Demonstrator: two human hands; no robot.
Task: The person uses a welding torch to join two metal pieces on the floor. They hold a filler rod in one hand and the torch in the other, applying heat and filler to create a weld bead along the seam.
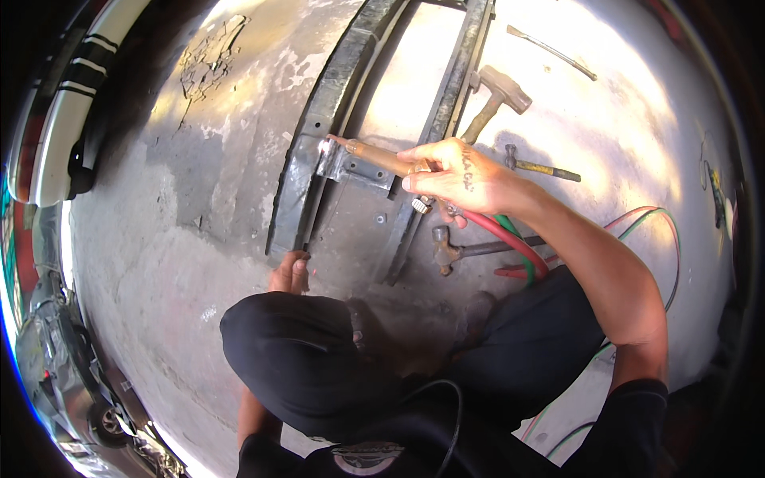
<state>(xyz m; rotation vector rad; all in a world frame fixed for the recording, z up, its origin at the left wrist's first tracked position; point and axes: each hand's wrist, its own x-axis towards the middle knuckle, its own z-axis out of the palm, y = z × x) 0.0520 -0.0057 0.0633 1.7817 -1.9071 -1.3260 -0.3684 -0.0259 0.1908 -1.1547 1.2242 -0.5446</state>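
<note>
My right hand grips a brass gas torch whose tip points at a small metal bracket on the left rail of a dark steel frame lying on the concrete floor. Red and green hoses run from the torch back past my wrist. My left hand reaches down past my bent knee and holds the near end of that left rail. The frame's right rail passes under my right hand.
On the floor right of the frame lie a wooden-handled hammer, a second hammer, a yellow-handled tool and a thin bar. A motorbike stands at the lower left, a striped vehicle body at the upper left.
</note>
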